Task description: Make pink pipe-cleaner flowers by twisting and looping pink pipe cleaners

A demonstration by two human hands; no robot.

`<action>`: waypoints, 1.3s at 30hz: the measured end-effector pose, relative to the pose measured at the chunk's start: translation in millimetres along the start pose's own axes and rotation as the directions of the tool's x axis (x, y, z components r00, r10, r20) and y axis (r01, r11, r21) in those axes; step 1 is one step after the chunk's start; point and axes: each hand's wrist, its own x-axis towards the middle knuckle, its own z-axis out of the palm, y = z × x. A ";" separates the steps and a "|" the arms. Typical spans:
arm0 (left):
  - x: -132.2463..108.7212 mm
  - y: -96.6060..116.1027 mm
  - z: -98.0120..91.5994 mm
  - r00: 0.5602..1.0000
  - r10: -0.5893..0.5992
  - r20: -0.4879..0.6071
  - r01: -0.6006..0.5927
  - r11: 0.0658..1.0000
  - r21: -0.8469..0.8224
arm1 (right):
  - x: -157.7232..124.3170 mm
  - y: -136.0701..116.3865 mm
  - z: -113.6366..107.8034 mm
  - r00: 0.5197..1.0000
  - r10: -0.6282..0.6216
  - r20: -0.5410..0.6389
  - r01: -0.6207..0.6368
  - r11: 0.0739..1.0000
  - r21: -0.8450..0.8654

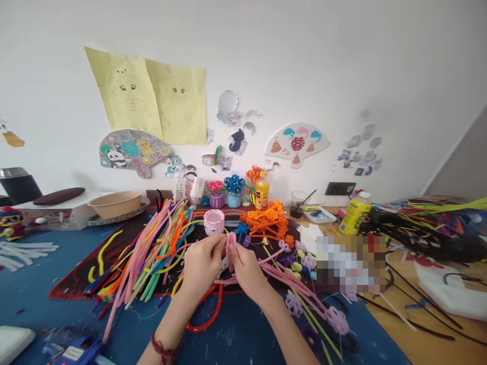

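Near the middle of the view, my left hand [203,258] and my right hand [245,263] meet with fingertips pinched on folded pink pipe cleaners [231,241]. Both hands are closed, and part of the pink bundle is hidden behind the fingers. Just beyond them stands a small pink pot [214,222]. Below the hands lie the red handles of scissors [207,324]; their blades are mostly covered. More pink pipe cleaners [289,279] stretch out to the right, towards light purple pipe-cleaner flowers [337,319].
Loose multicoloured pipe cleaners [152,253] cover the dark mat's left side. Orange pipe-cleaner pieces [268,220] are heaped behind my right hand. An orange drink bottle [262,191] and small flower pots [234,198] line the wall. A blue glue gun [78,352] lies front left.
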 end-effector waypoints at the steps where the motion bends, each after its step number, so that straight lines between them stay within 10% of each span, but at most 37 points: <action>1: 0.0 -1.1 0.6 1.000 0.007 -0.009 -0.007 1.000 0.000 | -0.7 0.8 -0.1 1.000 0.016 -0.018 -0.016 1.000 0.003; 27: -4.3 -10.6 12.3 0.976 0.114 0.185 -0.148 0.971 0.185 | -7.8 7.5 -14.3 0.993 0.091 0.076 -0.084 0.992 -0.097; 39: 1.5 -6.2 7.2 0.985 -0.019 0.170 0.053 0.979 -0.197 | -3.4 -3.0 -14.8 0.994 -0.039 -0.102 0.045 0.997 0.064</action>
